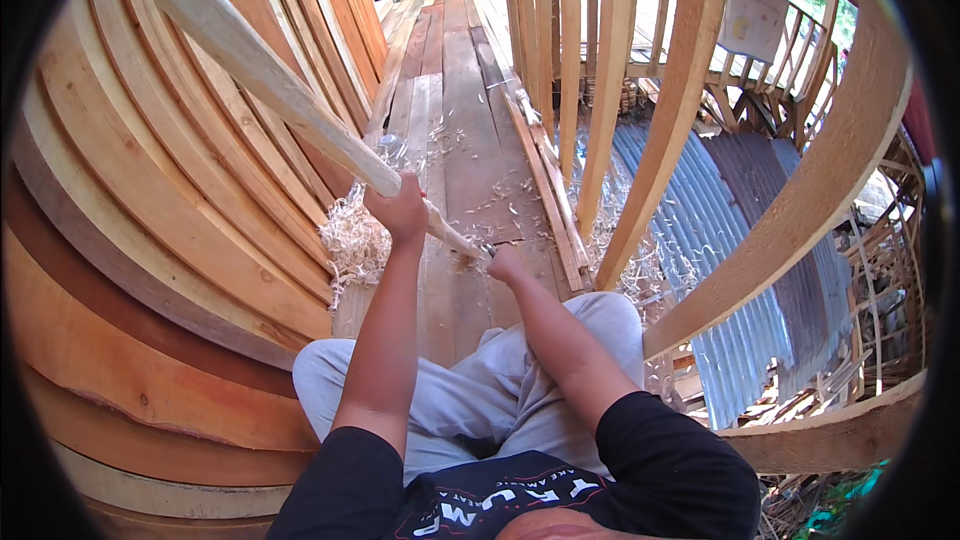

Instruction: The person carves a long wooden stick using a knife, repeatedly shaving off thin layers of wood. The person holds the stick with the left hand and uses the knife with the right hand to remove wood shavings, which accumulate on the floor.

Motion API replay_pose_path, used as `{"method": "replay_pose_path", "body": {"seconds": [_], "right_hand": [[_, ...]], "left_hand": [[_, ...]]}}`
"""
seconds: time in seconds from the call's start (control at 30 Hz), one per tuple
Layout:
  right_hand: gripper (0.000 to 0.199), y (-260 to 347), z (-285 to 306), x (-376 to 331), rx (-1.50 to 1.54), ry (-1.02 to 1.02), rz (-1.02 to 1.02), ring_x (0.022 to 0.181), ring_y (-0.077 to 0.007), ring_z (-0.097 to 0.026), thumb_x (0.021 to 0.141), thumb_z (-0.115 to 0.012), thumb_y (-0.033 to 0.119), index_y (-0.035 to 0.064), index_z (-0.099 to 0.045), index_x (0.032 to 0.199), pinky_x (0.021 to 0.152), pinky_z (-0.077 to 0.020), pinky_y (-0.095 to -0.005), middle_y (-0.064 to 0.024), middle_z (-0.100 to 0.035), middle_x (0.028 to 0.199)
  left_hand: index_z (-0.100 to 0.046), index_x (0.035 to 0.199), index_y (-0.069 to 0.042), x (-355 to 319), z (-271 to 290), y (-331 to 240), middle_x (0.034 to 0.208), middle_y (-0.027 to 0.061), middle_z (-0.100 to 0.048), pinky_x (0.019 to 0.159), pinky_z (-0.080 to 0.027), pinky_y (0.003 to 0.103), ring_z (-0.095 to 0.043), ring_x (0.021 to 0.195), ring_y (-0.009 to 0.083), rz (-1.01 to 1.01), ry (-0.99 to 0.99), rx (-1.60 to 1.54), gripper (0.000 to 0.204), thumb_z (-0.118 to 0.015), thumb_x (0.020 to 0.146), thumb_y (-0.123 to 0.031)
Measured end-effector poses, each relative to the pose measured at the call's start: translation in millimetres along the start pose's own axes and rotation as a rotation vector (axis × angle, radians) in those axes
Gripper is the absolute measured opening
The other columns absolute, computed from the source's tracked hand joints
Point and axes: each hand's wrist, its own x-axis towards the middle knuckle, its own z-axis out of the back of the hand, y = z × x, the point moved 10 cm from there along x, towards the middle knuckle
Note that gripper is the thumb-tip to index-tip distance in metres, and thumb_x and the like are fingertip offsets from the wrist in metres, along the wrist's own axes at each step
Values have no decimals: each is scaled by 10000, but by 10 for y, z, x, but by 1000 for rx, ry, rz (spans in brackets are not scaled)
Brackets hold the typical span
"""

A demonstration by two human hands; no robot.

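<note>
A long, pale, peeled wooden pole (305, 115) slants from the upper left down to the middle of the head view. My left hand (400, 208) is closed around it, a short way above its lower end. Close by that end, my right hand (508, 264) is closed on a small metal tool (490, 251); only a bit of it shows, so its exact kind cannot be told. The tool is at or very near the pole's tip. Curled wood shavings (357, 238) lie heaped beside my left hand, under the pole.
I sit cross-legged on a plank floor (462, 130) strewn with shavings. Tall boards (150, 180) line the left side. Upright wooden slats (665, 100) form a railing at right, with corrugated metal sheets (720, 270) below. Thin strips (545, 180) lie along the floor's right edge.
</note>
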Motion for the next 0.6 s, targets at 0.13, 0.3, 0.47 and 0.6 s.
{"method": "replay_pose_path", "body": {"seconds": [0.13,0.3,0.47,0.6], "right_hand": [[194,-458,63,267,320,-32,-98,615,-246,-654,752,-585,70,6,-691,903,539,-522,-397,-149,-659,763],[214,-251,343,53,432,-169,9,496,-199,-582,751,-581,72,61,-712,920,434,-458,-355,-110,-647,724],[238,-97,484,-157,537,-155,-60,588,-184,-595,755,-589,86,111,-728,947,475,-453,-345,-95,-658,757],[234,100,489,-264,658,-184,-109,700,-209,-629,751,-611,70,97,-733,949,601,-479,-349,-109,-675,818]], "left_hand": [[-523,821,49,-73,-326,-104,674,81,-560,429,-463,275,-545,465,148,-21,-39,-38,113,-599,749,7],[-535,827,43,43,-356,80,656,77,-553,424,-439,293,-552,477,160,11,12,61,118,-601,744,-8],[-542,806,35,55,-328,56,655,84,-563,451,-443,314,-568,504,178,-19,-27,84,114,-597,723,-20],[-550,788,41,19,-214,-22,681,105,-594,539,-472,338,-601,564,215,-17,-95,118,130,-601,702,-43]]}}
